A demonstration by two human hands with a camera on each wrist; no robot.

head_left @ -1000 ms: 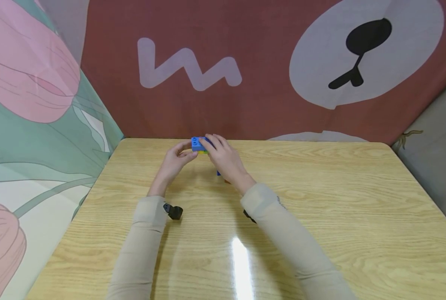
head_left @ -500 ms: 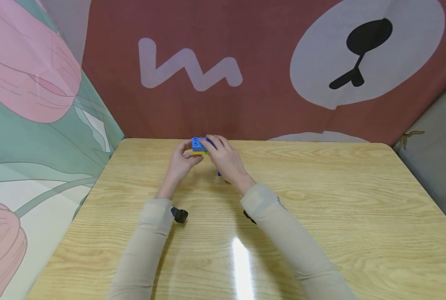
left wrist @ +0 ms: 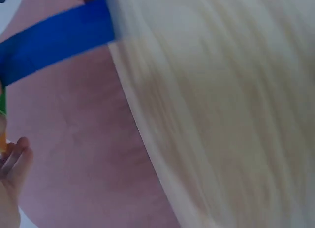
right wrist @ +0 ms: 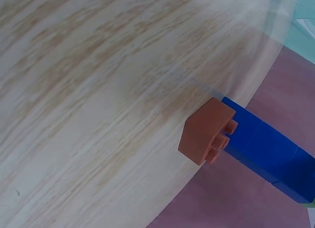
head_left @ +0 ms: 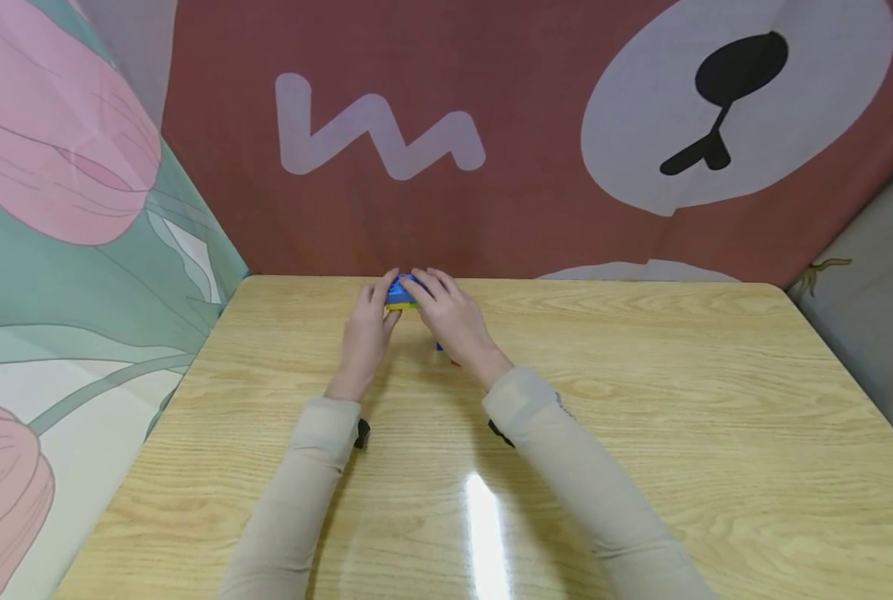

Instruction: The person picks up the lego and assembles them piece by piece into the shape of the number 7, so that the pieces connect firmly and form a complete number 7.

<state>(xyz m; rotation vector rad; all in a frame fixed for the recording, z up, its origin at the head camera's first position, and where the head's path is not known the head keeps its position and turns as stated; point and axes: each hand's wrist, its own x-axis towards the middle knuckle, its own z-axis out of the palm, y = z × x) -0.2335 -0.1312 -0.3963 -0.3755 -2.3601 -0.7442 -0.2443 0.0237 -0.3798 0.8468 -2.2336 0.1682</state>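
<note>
A toy building brick model is held up off the table near its far edge. In the head view its top is a blue brick, with a yellow brick and some green under it. A column of blue bricks hangs below, ending in a reddish-brown brick with studs facing sideways. My left hand pinches the model's left end, fingers over the top and thumb underneath. From the right side, my right hand grips it, hiding much of the model. Left-hand fingers appear in the left wrist view.
The wooden table extends toward me and to both sides. Behind its far edge hangs a reddish-brown printed cloth. A tulip-patterned cloth borders the left side.
My left hand has shifted right and turned, its fingers coming up over the left end of the blue brick. The right hand and the brick model have stayed almost in place.
</note>
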